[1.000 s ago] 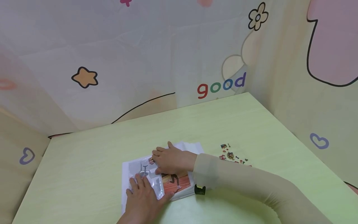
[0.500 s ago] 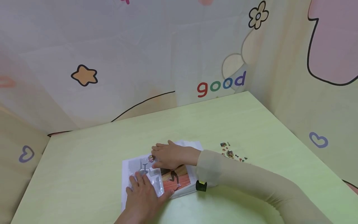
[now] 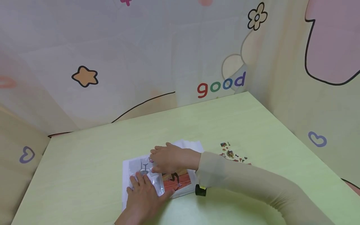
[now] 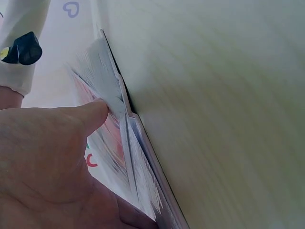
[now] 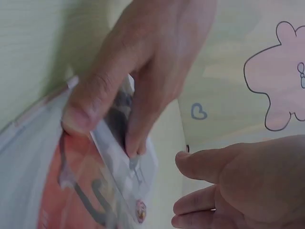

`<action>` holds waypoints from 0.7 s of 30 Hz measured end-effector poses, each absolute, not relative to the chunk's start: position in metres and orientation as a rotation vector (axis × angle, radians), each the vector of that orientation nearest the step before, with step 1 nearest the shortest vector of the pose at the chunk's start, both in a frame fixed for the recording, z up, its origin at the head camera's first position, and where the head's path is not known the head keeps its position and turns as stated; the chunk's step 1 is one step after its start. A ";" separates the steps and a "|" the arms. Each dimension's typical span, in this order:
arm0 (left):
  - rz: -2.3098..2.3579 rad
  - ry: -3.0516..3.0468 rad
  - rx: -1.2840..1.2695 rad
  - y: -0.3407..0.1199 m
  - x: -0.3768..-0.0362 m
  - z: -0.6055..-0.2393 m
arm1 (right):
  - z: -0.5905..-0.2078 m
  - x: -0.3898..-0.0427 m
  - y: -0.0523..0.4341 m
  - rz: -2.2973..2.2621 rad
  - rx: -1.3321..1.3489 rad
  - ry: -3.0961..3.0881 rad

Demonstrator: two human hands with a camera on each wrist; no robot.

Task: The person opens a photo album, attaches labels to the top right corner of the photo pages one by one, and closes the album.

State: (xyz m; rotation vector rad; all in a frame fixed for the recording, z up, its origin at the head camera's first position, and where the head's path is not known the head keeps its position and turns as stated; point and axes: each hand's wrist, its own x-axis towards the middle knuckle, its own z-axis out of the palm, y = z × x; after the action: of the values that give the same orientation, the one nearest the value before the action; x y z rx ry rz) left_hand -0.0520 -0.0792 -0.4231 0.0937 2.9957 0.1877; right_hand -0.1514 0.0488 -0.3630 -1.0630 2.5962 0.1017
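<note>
the work in hand seems to be putting a small sticker [image 3: 151, 160] on a page of the photo album [image 3: 157, 175], which lies open on the table [image 3: 84, 162] near its front edge, a little left of the middle. the step now looks like the pressing down: the right hand [image 3: 166, 159] reaches across the album with fingers nearly straight and lying flat, its fingertips on or just beside the sticker at the upper part of the page. whether it presses or only touches, i cannot tell. the left hand [image 3: 143, 197] lies flat on the lower left part of the album, fingers spread over the shiny clear sleeve, and its thumb [image 4: 93, 112] rests at the edge of the stacked pages; it holds the album down and grips nothing.

the next move, in my judgement, calls for a firm and even rub over the sticker while the left hand keeps the album from sliding, because the plastic looks slippery.

a sticker sheet [image 3: 233, 154] lies on the table toward the right edge, apart from the album. a small black thing with a yellow spot [image 3: 201, 190] sits at the right sleeve [image 3: 253, 184], just beside the album's right corner.

the table is pale green with a wood grain. a wall of pale cloth [image 3: 140, 56] stands around it on three sides, printed with a star, a flower, hearts and the word "good".
</note>
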 end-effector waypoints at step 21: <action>0.159 3.036 0.108 -0.078 -0.053 -0.426 | -0.392 -0.141 0.035 0.390 -1.032 2.568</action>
State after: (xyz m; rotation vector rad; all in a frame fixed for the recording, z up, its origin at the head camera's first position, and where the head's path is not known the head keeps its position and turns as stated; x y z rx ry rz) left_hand -0.0533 -0.0776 -0.4264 0.1079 3.0361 0.1587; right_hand -0.1406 0.0346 -0.3920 -1.0317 2.5682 0.3905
